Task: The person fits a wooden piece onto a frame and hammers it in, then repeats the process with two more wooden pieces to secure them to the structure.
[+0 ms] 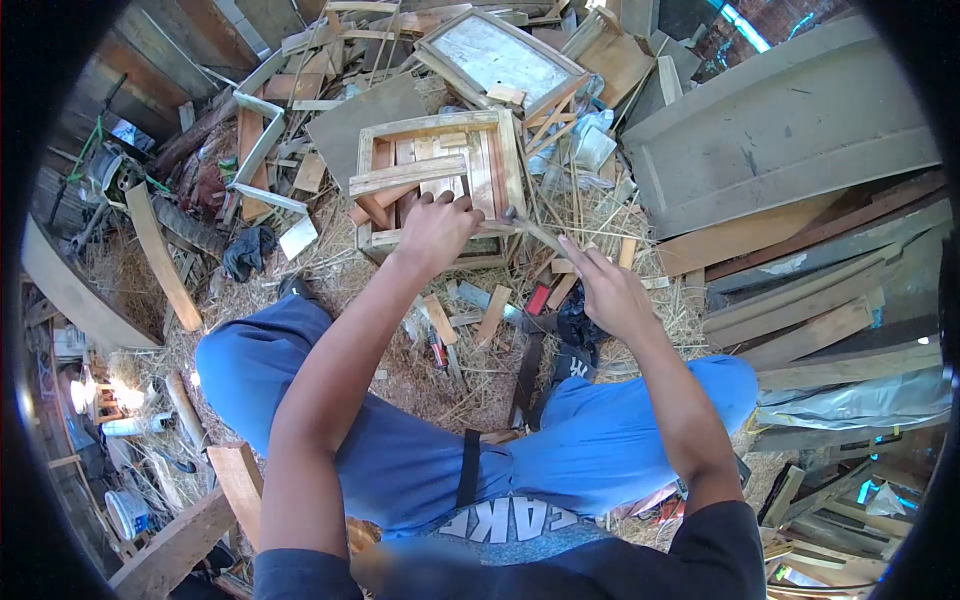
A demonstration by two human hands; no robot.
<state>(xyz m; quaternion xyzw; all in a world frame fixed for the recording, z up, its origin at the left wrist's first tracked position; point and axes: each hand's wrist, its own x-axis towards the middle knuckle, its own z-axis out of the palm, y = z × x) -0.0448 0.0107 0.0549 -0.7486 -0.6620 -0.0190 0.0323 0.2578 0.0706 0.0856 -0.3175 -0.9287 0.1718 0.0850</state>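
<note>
A wooden box frame (508, 165) with slats inside rests on the straw-covered ground in front of me. A short loose-looking board (408, 175) lies across its opening. My left hand (438, 232) is closed at the near side of the frame, fingers curled; what they grip is hidden. From the right, my right hand (612, 292) is wrapped round the handle of a hammer (545, 238). The hammer's head is at the frame's near right corner, close to my left hand; contact cannot be made out.
Wood offcuts (492, 315) and a red-and-black tool (438, 350) lie between my legs. Behind the frame stands a framed panel (500, 60) amid scrap. A large grey panel (790, 130) leans at right above stacked boards (820, 300). Curved planks (160, 255) stand at left.
</note>
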